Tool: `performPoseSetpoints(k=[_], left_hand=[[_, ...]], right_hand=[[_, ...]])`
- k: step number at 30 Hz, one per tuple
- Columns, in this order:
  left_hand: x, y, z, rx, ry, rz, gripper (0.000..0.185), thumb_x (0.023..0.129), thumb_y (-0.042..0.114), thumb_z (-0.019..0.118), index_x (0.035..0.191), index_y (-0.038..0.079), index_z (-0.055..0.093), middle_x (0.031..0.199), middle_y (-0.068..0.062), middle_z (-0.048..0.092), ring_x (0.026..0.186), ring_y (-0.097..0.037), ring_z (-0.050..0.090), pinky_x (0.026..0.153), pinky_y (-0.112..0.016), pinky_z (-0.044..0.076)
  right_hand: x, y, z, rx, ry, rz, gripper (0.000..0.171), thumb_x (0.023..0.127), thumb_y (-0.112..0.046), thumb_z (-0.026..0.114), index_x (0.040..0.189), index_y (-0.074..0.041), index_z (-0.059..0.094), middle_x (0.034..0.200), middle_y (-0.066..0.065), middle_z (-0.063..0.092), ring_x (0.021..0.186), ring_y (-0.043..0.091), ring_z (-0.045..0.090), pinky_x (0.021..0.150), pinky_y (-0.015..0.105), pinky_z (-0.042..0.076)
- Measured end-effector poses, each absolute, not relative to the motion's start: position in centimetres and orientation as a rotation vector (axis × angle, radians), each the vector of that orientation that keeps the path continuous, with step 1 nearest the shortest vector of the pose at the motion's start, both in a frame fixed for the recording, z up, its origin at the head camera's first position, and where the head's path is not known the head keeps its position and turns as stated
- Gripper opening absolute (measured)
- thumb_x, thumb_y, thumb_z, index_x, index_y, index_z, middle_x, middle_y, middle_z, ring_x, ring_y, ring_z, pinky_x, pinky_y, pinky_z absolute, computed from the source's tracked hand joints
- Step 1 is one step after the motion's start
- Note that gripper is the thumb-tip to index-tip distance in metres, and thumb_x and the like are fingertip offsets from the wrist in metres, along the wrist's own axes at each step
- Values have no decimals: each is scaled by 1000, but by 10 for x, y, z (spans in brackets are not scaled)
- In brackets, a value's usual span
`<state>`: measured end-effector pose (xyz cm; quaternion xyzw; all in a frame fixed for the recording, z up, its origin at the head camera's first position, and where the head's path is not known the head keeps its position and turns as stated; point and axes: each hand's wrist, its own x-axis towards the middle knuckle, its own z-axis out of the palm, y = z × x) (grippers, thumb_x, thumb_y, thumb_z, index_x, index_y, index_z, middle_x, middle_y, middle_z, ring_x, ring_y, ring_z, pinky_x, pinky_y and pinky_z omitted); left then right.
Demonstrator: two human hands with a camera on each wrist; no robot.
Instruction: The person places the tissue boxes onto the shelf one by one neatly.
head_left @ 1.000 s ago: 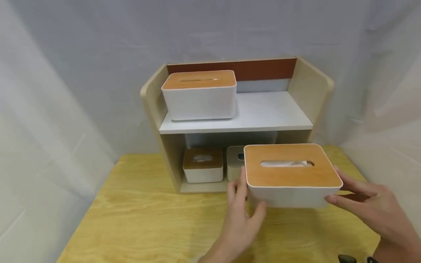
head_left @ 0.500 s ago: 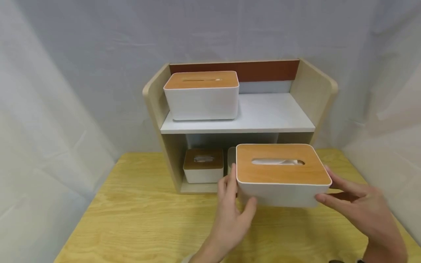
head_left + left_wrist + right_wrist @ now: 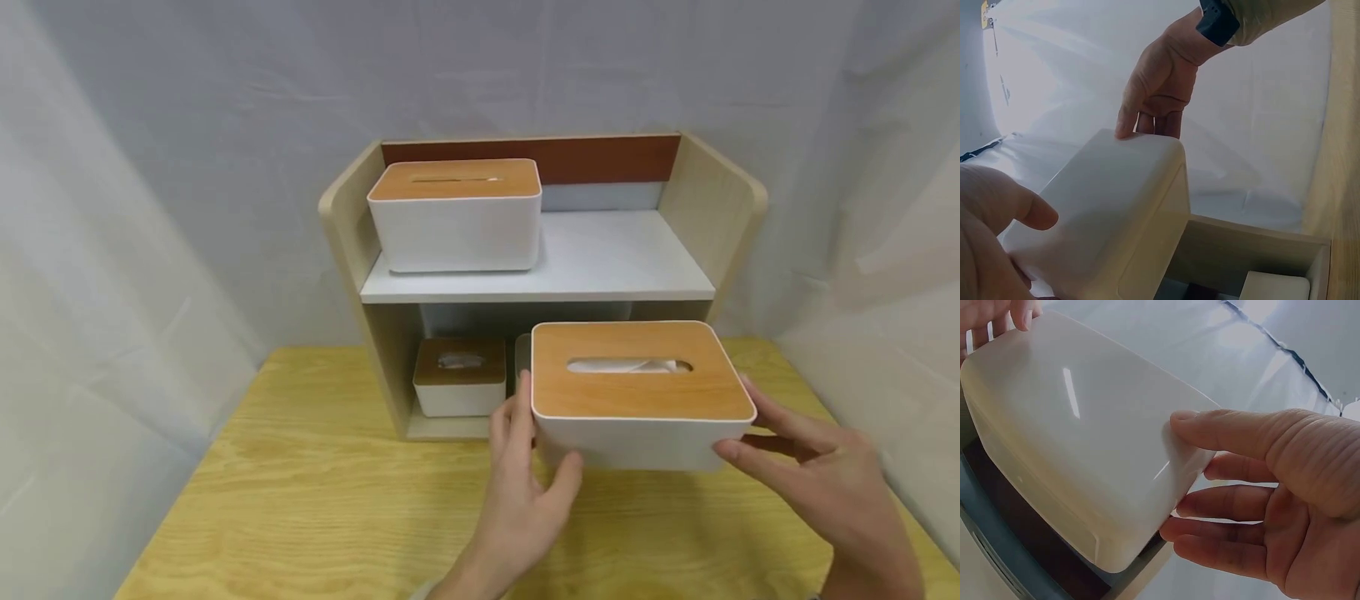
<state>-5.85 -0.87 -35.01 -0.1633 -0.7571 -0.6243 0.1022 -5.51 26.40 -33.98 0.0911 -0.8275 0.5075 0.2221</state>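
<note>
Both hands hold a white tissue box [image 3: 637,442] with a wood-coloured lid, raised over the table in front of the shelf's right half. White tissue shows in the lid's slot. My left hand [image 3: 517,500] grips the box's left end, thumb on the front face and fingers along the side. At the right end my right hand [image 3: 825,467] pinches it, thumb on the front and fingers on the end. From below, the right wrist view shows the right thumb [image 3: 1222,432] pressed on the white wall. The left thumb [image 3: 1035,209] lies on the box in the left wrist view.
A two-tier shelf [image 3: 660,287] stands on the wooden table [image 3: 300,500]. A similar tissue box [image 3: 457,233] sits on its upper left. Below is a smaller brown-lidded tissue box [image 3: 459,398], beside a grey-topped box [image 3: 522,354] mostly hidden by the held one.
The held tissue box and both hands have shifted left in the head view, mostly in the first half second. The grey-topped box is now more covered. Both hands keep their hold.
</note>
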Motion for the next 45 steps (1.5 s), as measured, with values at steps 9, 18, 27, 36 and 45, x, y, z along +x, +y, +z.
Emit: performPoseSetpoints(k=[9, 18, 27, 36, 45], left_hand=[[-49, -12, -349, -507, -2193, -1835, 95, 83, -1, 64, 161, 20, 13, 146, -4, 30, 126, -16, 44, 108, -43, 38], [-43, -10, -350, -563, -2107, -1775, 100, 80, -2, 64, 161, 20, 10, 152, -5, 28, 129, -19, 39, 106, -40, 39], [-46, -9, -349, -665, -2004, -1803, 103, 78, 2, 68, 159, 19, 7, 161, 0, 22, 142, -22, 30, 113, -35, 28], [-58, -8, -352, -968, -1850, -1723, 105, 79, 0, 68, 157, 6, -3, 166, -11, 4, 149, -34, 16, 121, -37, 15], [-70, -15, -343, -1209, -1724, -1519, 110, 73, -4, 71, 149, -13, -8, 161, -29, -12, 150, -42, -4, 123, -42, -1]], right_hand=[[-42, 265, -336, 65, -2405, 1407, 70, 79, -3, 82, 142, -16, 54, 125, -22, 62, 88, 1, 70, 71, 14, 54], [-35, 258, -328, 126, -2145, 1770, 70, 76, 11, 79, 140, -5, 55, 128, -6, 66, 93, 9, 72, 77, 13, 51], [-35, 245, -322, 98, -1972, 1933, 71, 77, 17, 74, 141, -4, 53, 130, 3, 65, 97, 15, 72, 82, 18, 54], [-47, 244, -329, 372, -1721, 1966, 72, 72, 34, 62, 138, 12, 47, 134, 15, 60, 95, 21, 72, 77, 23, 57], [-71, 238, -337, 960, -1295, 2040, 66, 74, 37, 55, 136, 23, 37, 140, 31, 48, 110, 31, 66, 85, 28, 57]])
